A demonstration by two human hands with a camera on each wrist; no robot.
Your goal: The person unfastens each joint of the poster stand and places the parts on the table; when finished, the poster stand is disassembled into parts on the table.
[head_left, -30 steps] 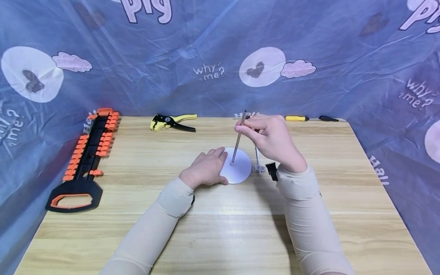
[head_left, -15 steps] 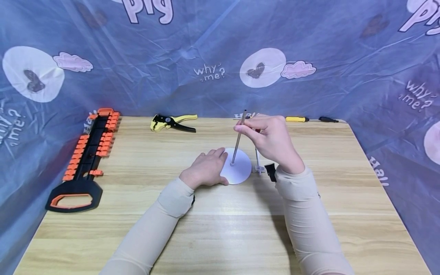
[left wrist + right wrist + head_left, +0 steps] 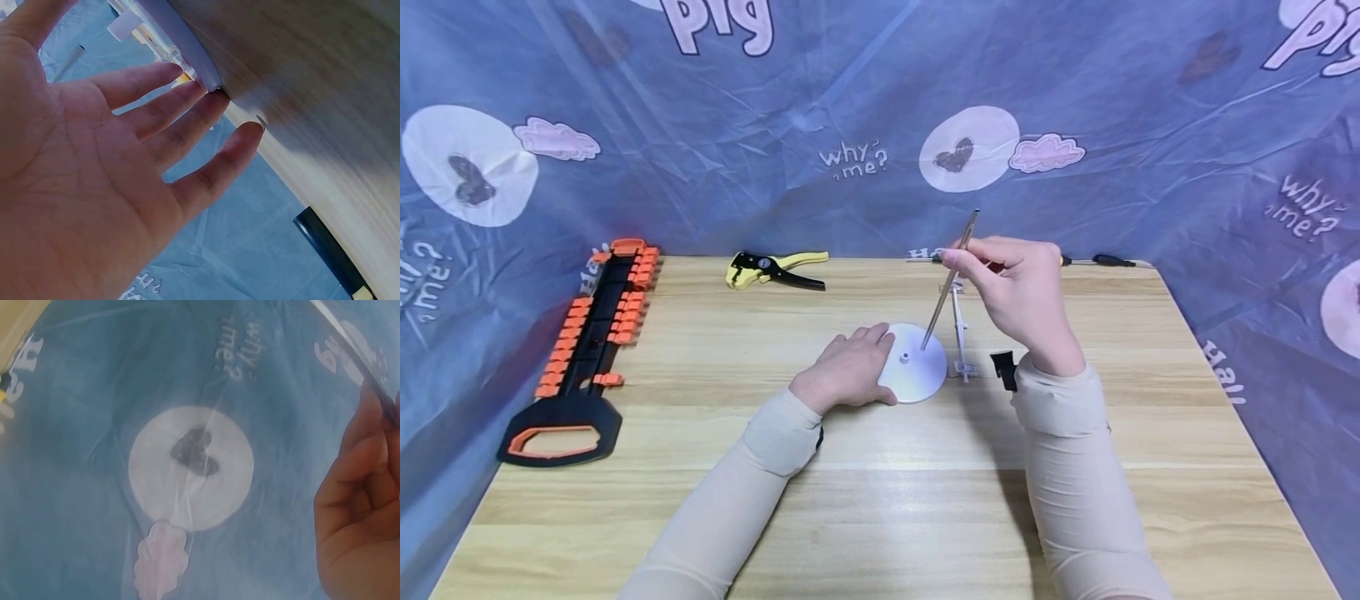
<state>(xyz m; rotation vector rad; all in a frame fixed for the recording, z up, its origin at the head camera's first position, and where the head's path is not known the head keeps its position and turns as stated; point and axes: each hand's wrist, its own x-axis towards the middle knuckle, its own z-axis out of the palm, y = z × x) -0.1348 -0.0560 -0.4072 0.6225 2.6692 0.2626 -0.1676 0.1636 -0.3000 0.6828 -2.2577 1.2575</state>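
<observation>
My left hand (image 3: 850, 367) rests at the left side of a white disc (image 3: 917, 383) with a small raised hub in its middle. In the left wrist view its nearly straight fingers (image 3: 200, 162) touch the rim of the disc. Above the disc, my right hand (image 3: 1018, 287) pinches a thin metal rod (image 3: 950, 279) between thumb and fingertips. The rod slants, its lower end right of the hub; whether that end touches the disc, I cannot tell. Part of the rod (image 3: 350, 344) shows in the right wrist view, where curled fingers hide its grip.
A slim white bar with clear clips (image 3: 959, 329) lies just right of the disc. Yellow and black wire strippers (image 3: 775, 271) lie at the back. A black-handled tool (image 3: 1112, 261) is at the back right, and a black and orange rack (image 3: 598, 317) at the left.
The rod has come off the hub and moved up and right with my right hand, tilting more. The left hand and the disc have stayed in place.
</observation>
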